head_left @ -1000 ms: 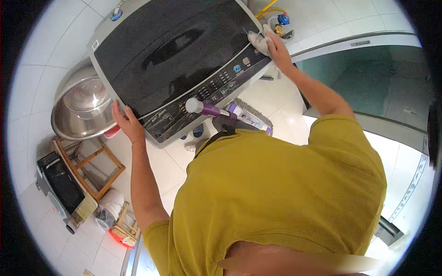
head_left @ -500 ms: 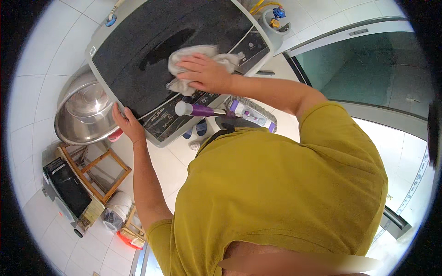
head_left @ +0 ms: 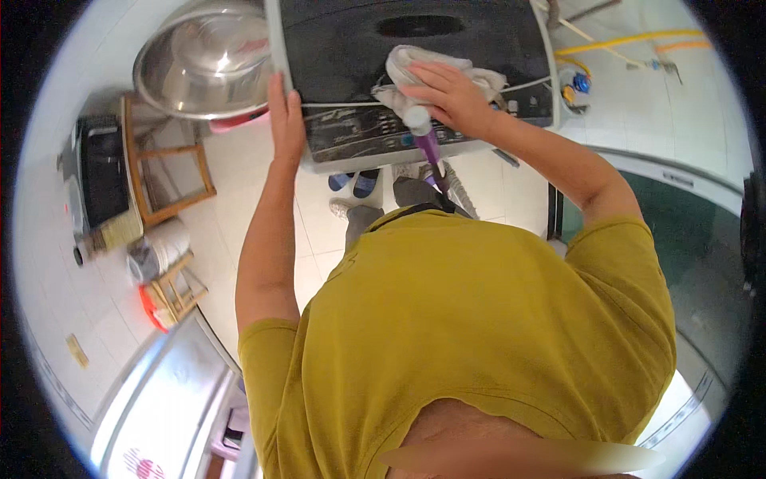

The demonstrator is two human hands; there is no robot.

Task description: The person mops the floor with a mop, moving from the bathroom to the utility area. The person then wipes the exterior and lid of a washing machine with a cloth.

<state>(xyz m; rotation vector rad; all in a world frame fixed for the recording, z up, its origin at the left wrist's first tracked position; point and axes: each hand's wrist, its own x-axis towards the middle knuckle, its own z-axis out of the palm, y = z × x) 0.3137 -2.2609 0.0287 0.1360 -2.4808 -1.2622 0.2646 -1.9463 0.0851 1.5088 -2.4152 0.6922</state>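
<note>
A top-loading washing machine [head_left: 343,56] with a dark lid and a dark control panel fills the top middle of the view. My right hand [head_left: 453,94] presses a crumpled whitish cloth [head_left: 423,68] onto the lid near the panel, fingers over the fabric. Beyond the cloth, a darker oval patch shows on the lid. My left hand [head_left: 286,120] lies along the machine's left front corner, fingers extended and holding nothing. A mop's purple handle [head_left: 428,146] with a white end rises in front of the panel, close below my right hand.
A large steel basin [head_left: 199,72] stands left of the machine. Farther left are a wooden frame stool [head_left: 171,152], a black appliance [head_left: 104,172] and a whitish bucket [head_left: 163,243]. Blue slippers [head_left: 365,184] lie by my feet. Yellow hose [head_left: 622,41] runs at the right, above a dark glass panel [head_left: 710,263].
The view has turned, so the machine now sits squarer and higher. My right hand stays on the cloth on the lid, and my left hand stays at the machine's left edge.
</note>
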